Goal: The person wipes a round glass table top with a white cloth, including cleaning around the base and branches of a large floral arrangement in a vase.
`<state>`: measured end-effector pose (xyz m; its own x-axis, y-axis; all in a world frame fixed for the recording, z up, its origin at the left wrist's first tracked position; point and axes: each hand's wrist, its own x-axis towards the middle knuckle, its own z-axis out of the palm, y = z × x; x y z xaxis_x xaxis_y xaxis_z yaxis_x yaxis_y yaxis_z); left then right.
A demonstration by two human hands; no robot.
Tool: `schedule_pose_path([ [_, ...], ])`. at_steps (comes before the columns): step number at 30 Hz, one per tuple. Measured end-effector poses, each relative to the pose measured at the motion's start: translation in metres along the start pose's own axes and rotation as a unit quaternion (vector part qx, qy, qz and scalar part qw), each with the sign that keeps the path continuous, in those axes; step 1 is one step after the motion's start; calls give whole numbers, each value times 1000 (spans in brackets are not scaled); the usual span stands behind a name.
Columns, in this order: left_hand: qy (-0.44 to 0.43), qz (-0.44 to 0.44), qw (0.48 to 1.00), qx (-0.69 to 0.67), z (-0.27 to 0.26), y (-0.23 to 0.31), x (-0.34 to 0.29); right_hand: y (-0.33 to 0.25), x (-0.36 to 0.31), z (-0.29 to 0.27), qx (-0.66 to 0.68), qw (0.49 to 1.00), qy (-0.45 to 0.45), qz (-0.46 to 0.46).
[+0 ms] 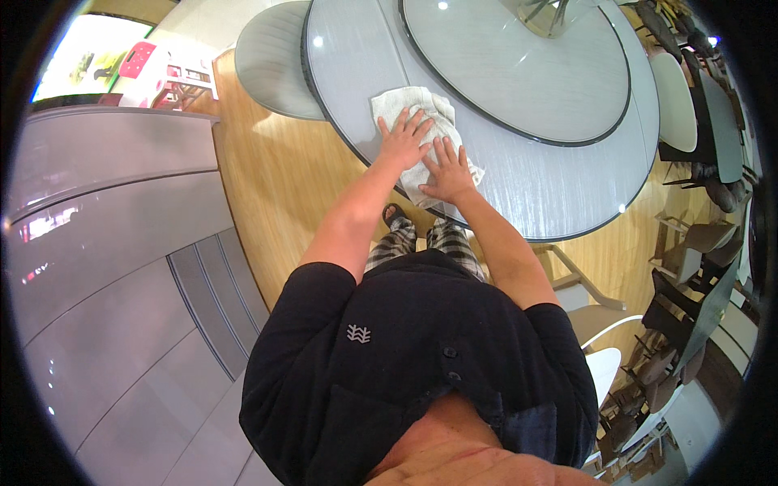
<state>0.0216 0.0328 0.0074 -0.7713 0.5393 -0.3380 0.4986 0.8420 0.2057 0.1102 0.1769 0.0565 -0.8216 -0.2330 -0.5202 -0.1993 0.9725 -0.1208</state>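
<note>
A whitish cloth (438,104) lies rumpled on the near left part of a grey round table (535,190), its lower end reaching the dark table rim. Both of my hands rest on it with the fingers spread. My left hand (403,142) presses flat on its upper left part. Just to the right and a little nearer, my right hand (450,172) lies flat across the cloth's right side. The hands are close together, and they hide the middle of the cloth.
A raised round turntable (519,73) with a glass vase (549,18) sits on the table. A grey rounded seat (279,61) adjoins its left side. Glossy cabinets (113,219) stand at left. A wooden-framed chair (579,283) is close on my right; several chairs and tables stand beyond.
</note>
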Motion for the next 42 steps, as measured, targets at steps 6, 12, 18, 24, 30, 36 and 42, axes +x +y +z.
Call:
schedule_pose_path([
  [6, -11, 6, 1000, -1, 10, 0, -7, -4, -3, 9, -9, 1000, -27, 5],
  [12, -30, 6, 999, -12, 12, 10, 0, 8, -3, 23, 24, 1000, 6, 0],
  [18, -27, 7, 999, -27, 17, 19, 8, 13, -3, 21, -4, 999, -31, 25],
  [24, -4, 33, 998, -44, 16, 28, 15, 19, -7, 20, -22, 997, -39, 59],
  [30, -14, 54, 998, -15, 11, 30, 25, 22, -9, 23, -20, 997, -21, 73],
  [36, -64, 72, 995, -15, -5, 27, 23, 18, -9, 36, 14, 997, 7, 73],
  [42, -54, 100, 993, -23, -6, 27, 24, 14, -13, 33, 9, 996, 0, 90],
])
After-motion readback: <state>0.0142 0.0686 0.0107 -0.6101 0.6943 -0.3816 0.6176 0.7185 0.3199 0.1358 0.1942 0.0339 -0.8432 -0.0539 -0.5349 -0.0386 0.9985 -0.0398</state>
